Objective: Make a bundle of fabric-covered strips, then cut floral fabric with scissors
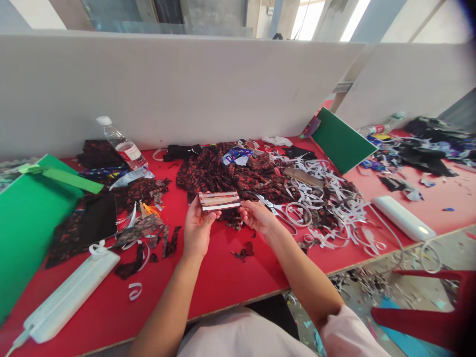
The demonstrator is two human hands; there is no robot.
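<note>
My left hand is closed on the left end of a small rectangular cardboard piece, thumb along its lower edge. The piece has a brown face, dark red-patterned fabric strips and white strips along its long edges. At its lower right corner, my right hand pinches the edge; its fingertips are partly hidden. Just behind both hands lies a heap of dark floral fabric. Scissors rest beside my right hand, blades toward the heap, handles near the white strips.
Tangled white strips spread to the right. A water bottle leans at the back left, near a black tablet-like slab. White elongated devices lie on the red table. Green boards stand at both sides; a red stool is lower right.
</note>
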